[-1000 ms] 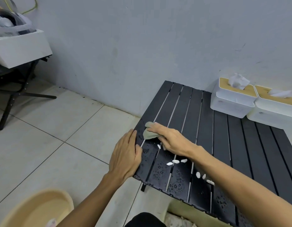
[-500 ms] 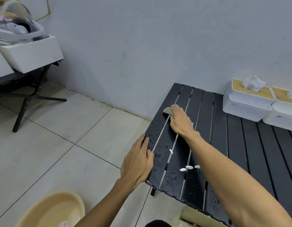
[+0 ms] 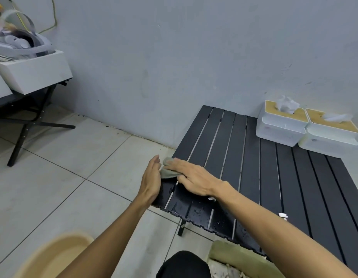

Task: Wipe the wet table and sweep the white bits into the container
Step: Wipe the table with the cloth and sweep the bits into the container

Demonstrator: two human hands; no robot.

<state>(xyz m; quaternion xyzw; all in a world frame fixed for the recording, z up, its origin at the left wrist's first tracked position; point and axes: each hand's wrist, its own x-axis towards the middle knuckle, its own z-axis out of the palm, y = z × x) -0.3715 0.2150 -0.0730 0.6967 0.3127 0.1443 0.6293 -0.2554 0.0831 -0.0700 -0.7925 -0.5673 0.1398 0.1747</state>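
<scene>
A low black slatted table stands against the wall, with water drops along its near edge. My right hand lies flat on a grey-green cloth at the table's left edge. My left hand stands on edge just off that left edge, fingers straight, its palm touching the cloth. A few white bits show on the table beside my right forearm, and others are hidden under the arm. A beige basin sits on the floor at bottom left.
Two white tissue boxes with wooden lids stand at the table's far right by the wall. A greenish container sits below the table's near edge. A white box on a black folding stand is at the far left. The floor is tiled.
My right hand has dragged the cloth from the middle slats back to the table's left edge. My left hand has lifted off the table corner and now stands upright beside the edge against the cloth.
</scene>
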